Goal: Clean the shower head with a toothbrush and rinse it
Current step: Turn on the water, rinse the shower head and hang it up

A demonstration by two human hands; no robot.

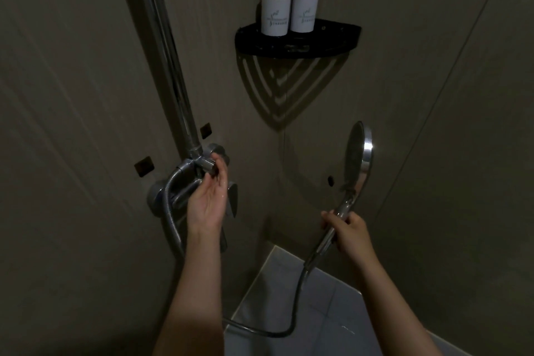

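The right hand [351, 233], in the lower right of the frame, is curled around the chrome handle of the shower head [358, 153]. The head stands upright above the fist at right of centre, with its spray face turned toward the left. The left hand [208, 199], at centre left, pinches a small knob [208, 166] on the wall-mounted mixer valve [161, 196] with its fingertips, palm facing up. A metal hose [294, 306] loops down from the handle across the bottom of the frame. At the top centre, two dark pump bottles [276, 9] stand side by side on a black corner shelf [326, 40].
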